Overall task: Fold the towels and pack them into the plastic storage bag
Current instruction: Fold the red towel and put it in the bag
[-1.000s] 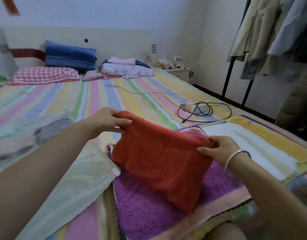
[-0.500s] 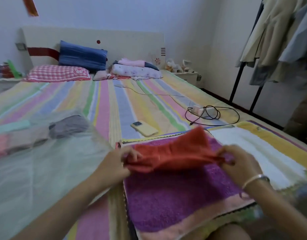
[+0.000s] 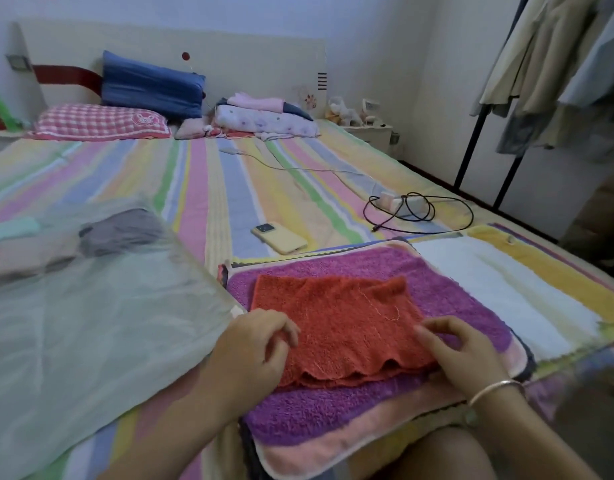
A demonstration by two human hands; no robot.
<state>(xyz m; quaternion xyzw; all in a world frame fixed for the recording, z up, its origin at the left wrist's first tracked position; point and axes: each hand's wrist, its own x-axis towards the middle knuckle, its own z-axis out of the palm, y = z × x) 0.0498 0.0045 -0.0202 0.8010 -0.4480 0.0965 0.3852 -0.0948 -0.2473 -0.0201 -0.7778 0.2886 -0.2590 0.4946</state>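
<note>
A red towel [image 3: 336,327] lies folded flat on top of a purple towel [image 3: 333,417] with a pink border, on the bed in front of me. My left hand [image 3: 253,355] curls its fingers over the red towel's left edge. My right hand [image 3: 465,355] holds its near right corner. The clear plastic storage bag [image 3: 91,334] is spread out to the left, with a grey folded towel [image 3: 122,230] and a teal one [image 3: 11,228] inside at its far end. A white and yellow towel [image 3: 499,292] lies to the right.
A yellow phone [image 3: 279,238] sits on the striped bedsheet just beyond the towels. A black cable and charger [image 3: 409,206] lie further right. Pillows [image 3: 101,121] and folded bedding are at the headboard. A clothes rack [image 3: 472,143] with hanging garments stands on the right.
The red towel was held up in the air, then brought down, and it now lies folded flat on the purple towel. Both hands came down with it to its near edge.
</note>
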